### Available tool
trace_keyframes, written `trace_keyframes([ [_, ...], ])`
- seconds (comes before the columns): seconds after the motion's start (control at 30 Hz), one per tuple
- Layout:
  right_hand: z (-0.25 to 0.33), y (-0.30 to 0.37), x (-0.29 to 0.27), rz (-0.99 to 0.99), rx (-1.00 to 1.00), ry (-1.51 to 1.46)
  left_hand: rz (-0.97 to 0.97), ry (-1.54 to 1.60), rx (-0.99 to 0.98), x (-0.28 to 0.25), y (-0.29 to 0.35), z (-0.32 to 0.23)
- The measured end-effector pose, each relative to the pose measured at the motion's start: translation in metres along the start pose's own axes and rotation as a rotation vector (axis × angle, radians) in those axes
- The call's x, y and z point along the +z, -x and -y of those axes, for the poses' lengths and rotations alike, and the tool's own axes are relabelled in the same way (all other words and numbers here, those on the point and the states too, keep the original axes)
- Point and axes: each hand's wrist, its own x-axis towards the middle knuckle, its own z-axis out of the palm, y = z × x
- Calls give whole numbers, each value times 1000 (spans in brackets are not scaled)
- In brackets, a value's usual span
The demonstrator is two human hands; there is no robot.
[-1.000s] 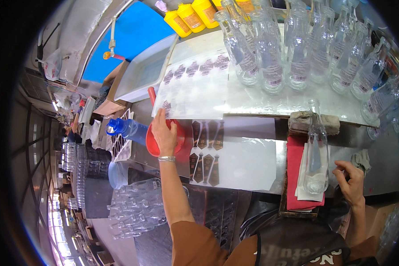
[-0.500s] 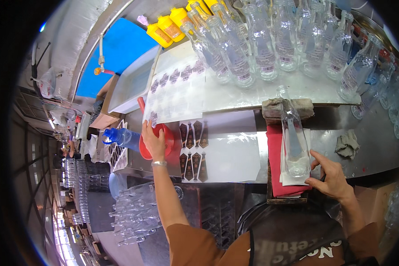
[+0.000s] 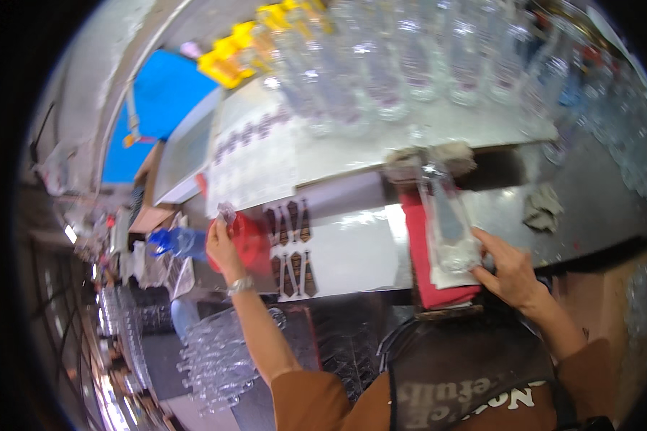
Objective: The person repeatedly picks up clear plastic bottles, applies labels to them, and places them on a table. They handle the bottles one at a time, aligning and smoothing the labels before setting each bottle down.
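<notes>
A clear glass bottle (image 3: 449,219) lies on a folded red cloth (image 3: 418,248) with a white layer over it, its neck over a beige cloth roll (image 3: 402,167). My right hand (image 3: 512,273) closes its thumb and fingers on the bottle's base. In my left hand (image 3: 223,248), a small clear film piece with dark print (image 3: 226,212) is pinched between the fingertips. That hand is above a red basin (image 3: 253,241). Just beyond is a pale sheet of purple-printed labels (image 3: 255,169). A sheet with dark tie-shaped labels (image 3: 292,273) lies between my hands.
Upright glass bottles (image 3: 417,65) crowd the raised white shelf at the back. Yellow bottles (image 3: 223,68) stand to their left. A grey rag (image 3: 542,208) lies at right, a blue-capped bottle (image 3: 183,244) at left. More glass bottles (image 3: 219,352) lie at lower left.
My left hand has lifted the small printed film from the label sheet's near corner. My right hand has closed on the bottle's base. The whole view has shifted and blurred.
</notes>
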Motion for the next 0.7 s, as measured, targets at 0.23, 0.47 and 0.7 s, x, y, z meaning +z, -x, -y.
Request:
trace_keyframes([
  [0.23, 0, -3, -1, -15, -45, 86, 592, 63, 278, 116, 172, -169],
  [0.47, 0, -6, -2, -51, -95, 72, 800, -364, 872, 145, 281, -206],
  [0.7, -20, -9, -14, 21, -68, -225, 766, -164, 809, 149, 273, -190],
])
